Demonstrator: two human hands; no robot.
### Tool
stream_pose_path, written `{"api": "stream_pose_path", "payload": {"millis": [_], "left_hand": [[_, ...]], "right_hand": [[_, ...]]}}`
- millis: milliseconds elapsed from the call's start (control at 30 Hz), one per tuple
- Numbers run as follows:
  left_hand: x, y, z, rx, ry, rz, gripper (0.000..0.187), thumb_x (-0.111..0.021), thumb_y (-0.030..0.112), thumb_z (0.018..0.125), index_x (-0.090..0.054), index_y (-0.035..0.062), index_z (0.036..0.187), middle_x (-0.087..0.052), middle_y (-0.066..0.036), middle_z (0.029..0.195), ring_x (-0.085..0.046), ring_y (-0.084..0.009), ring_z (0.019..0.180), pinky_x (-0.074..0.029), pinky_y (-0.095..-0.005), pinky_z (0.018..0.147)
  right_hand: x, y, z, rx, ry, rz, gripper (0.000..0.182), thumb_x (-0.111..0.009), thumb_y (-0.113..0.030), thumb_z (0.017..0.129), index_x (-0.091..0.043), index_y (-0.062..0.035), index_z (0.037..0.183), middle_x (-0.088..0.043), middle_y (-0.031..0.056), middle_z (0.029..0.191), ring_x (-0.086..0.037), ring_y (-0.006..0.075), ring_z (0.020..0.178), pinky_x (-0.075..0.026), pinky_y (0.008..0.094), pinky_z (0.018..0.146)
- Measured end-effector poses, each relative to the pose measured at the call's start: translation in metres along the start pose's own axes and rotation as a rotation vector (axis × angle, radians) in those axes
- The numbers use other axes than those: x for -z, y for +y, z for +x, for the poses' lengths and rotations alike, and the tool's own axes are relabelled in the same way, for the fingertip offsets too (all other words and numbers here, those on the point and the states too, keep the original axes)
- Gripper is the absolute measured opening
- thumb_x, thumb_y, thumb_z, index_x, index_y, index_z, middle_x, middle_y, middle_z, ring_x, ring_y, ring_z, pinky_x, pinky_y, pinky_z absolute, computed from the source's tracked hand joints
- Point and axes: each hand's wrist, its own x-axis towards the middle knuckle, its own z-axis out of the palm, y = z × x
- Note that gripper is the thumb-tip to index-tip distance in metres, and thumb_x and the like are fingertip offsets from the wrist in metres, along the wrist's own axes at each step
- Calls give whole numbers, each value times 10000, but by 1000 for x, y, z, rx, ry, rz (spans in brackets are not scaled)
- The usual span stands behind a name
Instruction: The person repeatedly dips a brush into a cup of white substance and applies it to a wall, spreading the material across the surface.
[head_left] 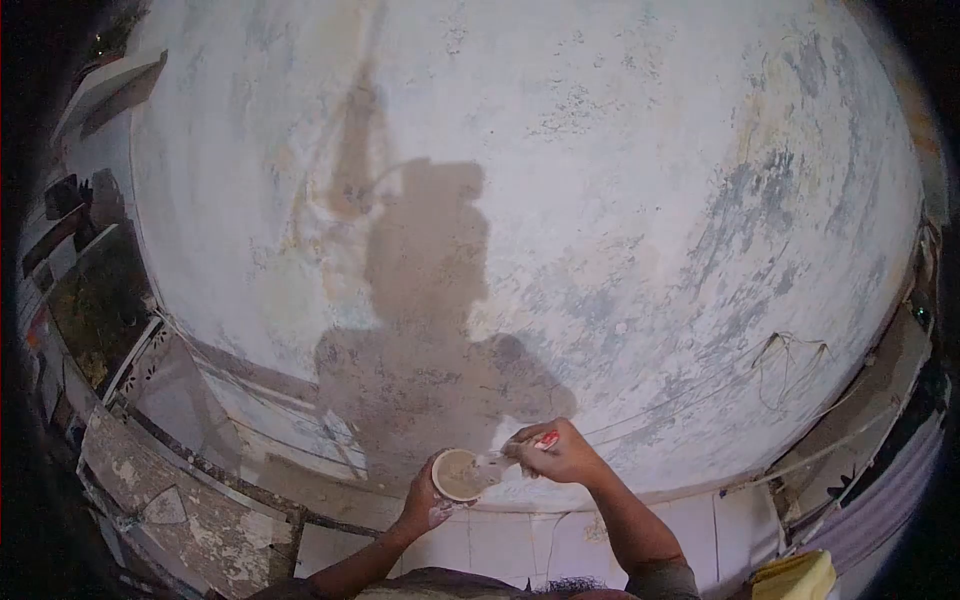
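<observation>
My left hand is wrapped round the side of a small round bowl, with white smears on the fingers. Pale greyish paste lies inside the bowl. In my right hand is a putty knife with red on its handle. Its whitish blade points left and overlaps the bowl's right rim in this view. Both hands are low in front of a large wall, white with worn grey patches, where my shadow falls.
Thin wires hang on the wall's right side. A ledge with peeling paint runs along the lower left. Pale tiles lie below the wall. A yellow object is at the bottom right, near purple cloth.
</observation>
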Motion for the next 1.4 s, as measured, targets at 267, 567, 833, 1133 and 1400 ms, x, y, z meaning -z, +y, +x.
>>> {"api": "stream_pose_path", "payload": {"millis": [267, 567, 833, 1133, 1400], "left_hand": [[-6, 18, 19, -124, -23, 161, 635, -747, 101, 750, -389, 48, 1271, -515, -155, 1210, -546, -271, 1106, -510, -433, 875], [-12, 76, 53, 247, 34, -613, 689, -788, 124, 713, -396, 33, 1272, -530, -141, 1210, -551, -268, 1113, -504, -430, 890], [-14, 70, 46, -141, 49, 42, 786, -852, 174, 632, -395, 36, 1257, -556, -135, 1171, -563, -238, 1092, -470, -356, 931], [-7, 59, 43, -57, 42, -160, 845, -868, 222, 598, -397, 18, 1269, -545, -149, 1180, -550, -255, 1107, -447, -378, 949], [-10, 55, 33, -154, 101, 177, 876, -872, 218, 581, -392, 35, 1291, -523, -140, 1216, -536, -259, 1122, -443, -382, 953]], "right_hand": [[20, 59, -2, -25, 485, 761, 246, -517, -235, 868, -580, -9, 792, -551, 83, 611, -540, 192, 430, -391, 302, 352], [19, 68, -11, 20, 745, 1165, 215, -474, -229, 877, -560, -59, 777, -537, 56, 581, -479, 178, 406, -373, 291, 349], [11, 64, -16, -72, 754, 1234, 211, -542, -244, 826, -582, -39, 796, -493, 40, 509, -439, 150, 352, -356, 247, 298], [6, 56, -15, -53, 781, 1249, 223, -540, -240, 847, -587, -24, 821, -506, 53, 513, -450, 153, 360, -358, 250, 315], [-13, 89, -19, -67, 604, 1392, 223, -546, -234, 851, -564, -12, 847, -574, 80, 642, -514, 151, 434, -429, 254, 372]]}}
